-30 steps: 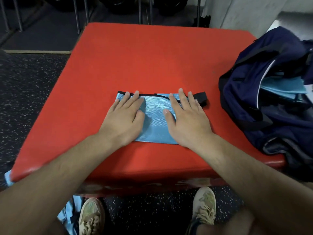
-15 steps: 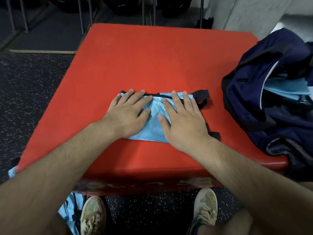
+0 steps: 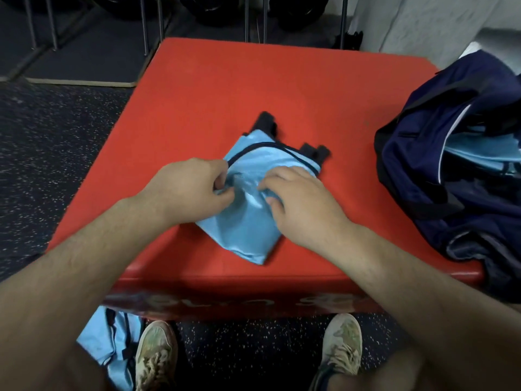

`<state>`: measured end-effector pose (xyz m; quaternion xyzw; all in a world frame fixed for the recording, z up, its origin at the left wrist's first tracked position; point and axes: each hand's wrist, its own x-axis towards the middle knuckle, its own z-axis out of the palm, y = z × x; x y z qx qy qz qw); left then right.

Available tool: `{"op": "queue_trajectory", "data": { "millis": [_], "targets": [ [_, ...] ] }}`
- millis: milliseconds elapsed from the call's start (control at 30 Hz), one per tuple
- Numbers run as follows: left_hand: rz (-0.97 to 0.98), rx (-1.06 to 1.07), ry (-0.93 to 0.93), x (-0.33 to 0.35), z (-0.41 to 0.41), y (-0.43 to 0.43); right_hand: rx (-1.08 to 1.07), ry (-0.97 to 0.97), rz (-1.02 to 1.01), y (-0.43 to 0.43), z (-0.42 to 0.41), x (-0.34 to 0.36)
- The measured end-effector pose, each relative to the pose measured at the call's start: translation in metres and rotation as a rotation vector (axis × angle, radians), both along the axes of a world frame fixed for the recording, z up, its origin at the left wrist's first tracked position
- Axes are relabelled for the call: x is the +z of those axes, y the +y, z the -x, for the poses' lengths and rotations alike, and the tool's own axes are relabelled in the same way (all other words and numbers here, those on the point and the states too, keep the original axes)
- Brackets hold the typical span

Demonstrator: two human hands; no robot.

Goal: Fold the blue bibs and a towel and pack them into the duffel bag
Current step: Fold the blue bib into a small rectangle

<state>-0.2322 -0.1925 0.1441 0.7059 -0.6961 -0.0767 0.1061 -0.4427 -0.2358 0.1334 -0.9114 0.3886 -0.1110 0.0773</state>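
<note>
A folded light blue bib [image 3: 248, 230] with black trim lies skewed on the red padded block [image 3: 225, 94], its black straps pointing away from me. My left hand [image 3: 191, 187] pinches the bib's left edge with curled fingers. My right hand [image 3: 298, 198] grips the cloth near the middle, fingers curled into it. The navy duffel bag [image 3: 439, 170] sits open at the block's right side, with light blue cloth [image 3: 479, 156] showing inside.
More light blue bibs [image 3: 110, 342] lie on the dark speckled floor by my left shoe [image 3: 155, 354]. My right shoe [image 3: 341, 345] stands below the block's front edge. Metal rack legs [image 3: 152, 24] stand beyond the block. A grey wall [image 3: 423, 24] is at the far right.
Both hands went from lying flat on the bib to curling and gripping it. The bib has bunched and turned, so its strap end now points up and right.
</note>
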Motion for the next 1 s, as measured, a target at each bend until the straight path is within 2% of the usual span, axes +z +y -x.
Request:
{"op": "queue_trajectory", "data": {
  "millis": [67, 133, 200, 267, 333, 400, 567, 733, 1000],
  "targets": [
    [-0.099, -0.037, -0.029, 0.003, 0.002, 0.011, 0.047, -0.035, 0.034, -0.005, 0.010, -0.002],
    [-0.087, -0.078, -0.107, 0.003, 0.005, 0.022, 0.077, -0.060, 0.022, -0.005, 0.018, -0.001],
    [0.076, -0.172, -0.127, 0.000, 0.009, 0.032, 0.137, -0.046, -0.053, 0.000, 0.025, 0.001],
    [0.197, -0.322, -0.057, -0.004, 0.016, 0.039, 0.221, 0.052, -0.098, 0.005, 0.034, 0.003],
    [0.128, -0.474, 0.001, -0.007, 0.023, 0.044, 0.285, 0.142, -0.120, 0.010, 0.041, 0.008],
    [0.005, -0.562, 0.026, -0.011, 0.029, 0.046, 0.323, 0.154, -0.125, 0.013, 0.047, 0.014],
    [-0.107, -0.571, 0.103, -0.012, 0.031, 0.042, 0.360, 0.052, -0.044, 0.019, 0.053, 0.019],
    [-0.124, -0.563, 0.158, -0.012, 0.031, 0.038, 0.363, 0.063, 0.024, 0.027, 0.053, 0.019],
    [-0.185, -0.526, 0.181, -0.007, 0.031, 0.036, 0.421, 0.113, -0.062, 0.022, 0.057, 0.020]
  ]
}}
